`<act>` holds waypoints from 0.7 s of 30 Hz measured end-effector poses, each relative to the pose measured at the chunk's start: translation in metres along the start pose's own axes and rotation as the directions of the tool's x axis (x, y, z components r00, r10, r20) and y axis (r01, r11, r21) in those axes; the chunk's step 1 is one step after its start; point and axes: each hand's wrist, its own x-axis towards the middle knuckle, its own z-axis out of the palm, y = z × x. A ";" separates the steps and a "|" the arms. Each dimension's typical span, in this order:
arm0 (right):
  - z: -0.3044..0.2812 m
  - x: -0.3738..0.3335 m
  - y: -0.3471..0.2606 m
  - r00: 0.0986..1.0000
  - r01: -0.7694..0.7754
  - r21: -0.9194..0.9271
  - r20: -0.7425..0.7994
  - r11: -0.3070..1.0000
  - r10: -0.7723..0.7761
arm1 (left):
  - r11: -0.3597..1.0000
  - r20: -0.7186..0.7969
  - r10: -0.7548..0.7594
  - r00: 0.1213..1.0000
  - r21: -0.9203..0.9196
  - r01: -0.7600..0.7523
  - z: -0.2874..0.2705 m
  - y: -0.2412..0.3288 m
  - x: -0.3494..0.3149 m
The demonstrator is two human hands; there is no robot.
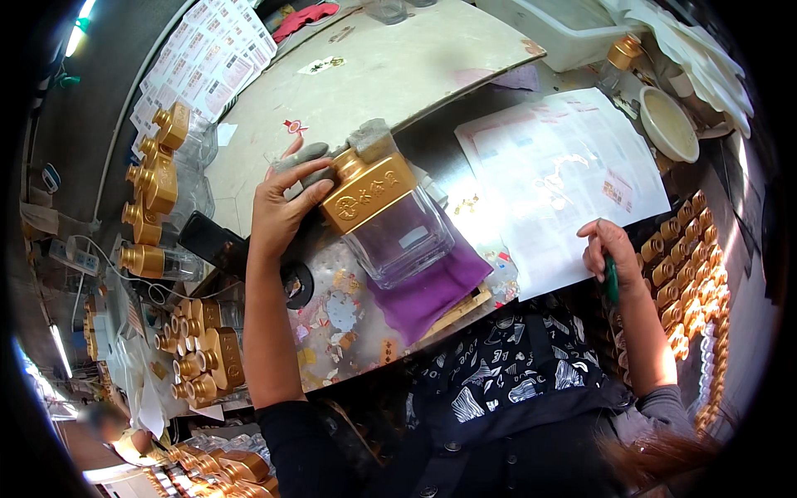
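A clear glass bottle (403, 242) with an embossed gold shoulder and neck lies tilted on a purple cloth (423, 309). My left hand (286, 199) is closed on the gold shoulder near the neck, with grey coverings at the fingers. Beside the neck sits a grey, spongy-looking lump (372, 139). To the right, my right hand (610, 251) is curled around a slim green tool (612, 280), whose working end I cannot make out. That hand is near the edge of a white sheet (573, 166) dotted with small labels.
Several gold-topped bottles (158, 187) stand at the left beside a black phone (212, 241). More gold-topped bottles (681, 266) fill the lower right. A white bowl (668, 124) and a plastic bin (564, 37) are at the far right. A pale board (365, 83) covers the table's far side.
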 end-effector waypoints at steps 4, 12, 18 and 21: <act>0.012 0.004 0.007 0.997 -0.028 0.034 0.067 0.999 0.026 | 0.990 0.008 -0.066 0.998 -0.124 0.066 0.006 0.000 0.002; 0.037 0.008 0.004 0.992 -0.078 -0.051 0.091 0.996 0.082 | 0.909 0.029 -0.228 0.973 -0.353 0.223 0.017 0.007 0.004; 0.040 0.010 0.003 0.991 -0.090 -0.060 0.090 0.994 0.095 | 0.880 0.049 -0.221 0.974 -0.420 0.221 0.016 0.004 0.006; 0.040 0.009 0.003 0.991 -0.094 -0.067 0.090 0.993 0.100 | 0.882 0.053 -0.210 0.976 -0.421 0.212 0.016 0.002 0.006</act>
